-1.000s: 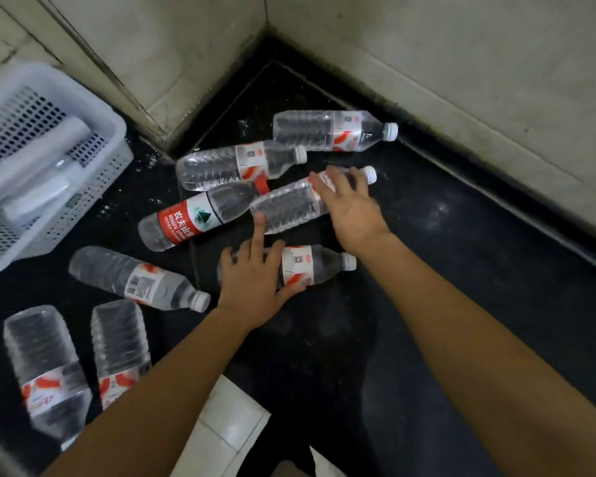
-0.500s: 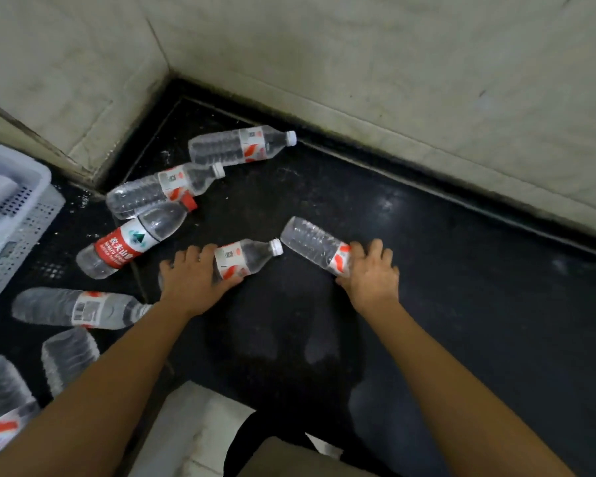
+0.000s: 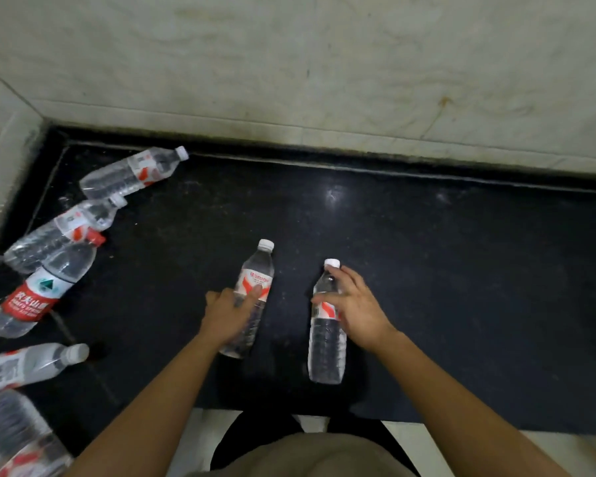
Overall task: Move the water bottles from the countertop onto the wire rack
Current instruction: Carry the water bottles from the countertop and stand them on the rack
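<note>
**Item 1.** My left hand (image 3: 229,316): fingers curled round the middle of a clear plastic water bottle with a white screw cap and a red-and-white label (image 3: 255,270). My thumb lies across the label. The cap points away from me, toward the back edge.

**Item 2.** My right hand (image 3: 356,308): clamped on the shoulder and label of a second clear white-capped bottle (image 3: 326,349). My forefinger reaches up to just under the cap, and the ribbed lower half shows below my palm.

**Item 3.** Position of both held bottles: over the middle of the glossy black stone countertop (image 3: 444,270), nearer its front edge than its back. They are side by side and apart from each other (whether either base rests on the stone I cannot tell).

**Item 4.** Loose stock, all lying on their sides along the countertop's left end:
- a clear white-capped bottle in the back left corner (image 3: 131,173)
- another white-capped bottle just in front of it (image 3: 66,228)
- a red-capped bottle with a red, white and green label (image 3: 45,284), its neck overlapping the one behind
- a white-capped bottle at the left edge (image 3: 25,366), cap pointing right
- a large clear bottle at the front left corner (image 3: 11,438), partly cut off

**Item 5.** Surround: a pale tiled wall (image 3: 289,63) along the back edge.
</note>
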A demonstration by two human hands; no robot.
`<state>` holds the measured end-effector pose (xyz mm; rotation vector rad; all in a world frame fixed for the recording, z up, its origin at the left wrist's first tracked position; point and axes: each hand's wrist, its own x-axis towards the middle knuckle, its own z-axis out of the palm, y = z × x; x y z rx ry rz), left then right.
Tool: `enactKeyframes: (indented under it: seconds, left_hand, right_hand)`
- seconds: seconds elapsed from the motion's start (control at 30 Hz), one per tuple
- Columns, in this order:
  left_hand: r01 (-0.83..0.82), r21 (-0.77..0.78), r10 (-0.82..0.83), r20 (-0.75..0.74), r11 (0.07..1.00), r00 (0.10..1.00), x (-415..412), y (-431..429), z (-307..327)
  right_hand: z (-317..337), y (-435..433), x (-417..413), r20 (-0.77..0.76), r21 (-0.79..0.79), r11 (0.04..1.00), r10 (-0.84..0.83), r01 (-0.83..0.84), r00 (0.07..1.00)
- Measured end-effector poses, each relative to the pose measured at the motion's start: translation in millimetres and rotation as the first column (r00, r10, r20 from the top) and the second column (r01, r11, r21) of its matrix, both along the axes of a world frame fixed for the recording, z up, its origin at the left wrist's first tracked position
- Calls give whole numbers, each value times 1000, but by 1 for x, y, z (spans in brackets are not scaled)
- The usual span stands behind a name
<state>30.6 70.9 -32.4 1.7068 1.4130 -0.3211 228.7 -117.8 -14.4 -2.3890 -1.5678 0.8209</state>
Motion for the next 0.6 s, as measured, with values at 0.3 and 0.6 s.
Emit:
enactKeyframes:
  seconds: [0.3, 0.6]
  left_hand:
    - [-57, 500, 160, -165, 864, 973, 12, -51, 12]
    - [-35, 222, 8, 120, 974, 993, -22, -30, 19]
  right_hand:
    - [6, -5, -18, -322, -227, 781, -624, 582, 712]
    - [-18, 1, -38, -438, -294, 724, -683, 624, 585]
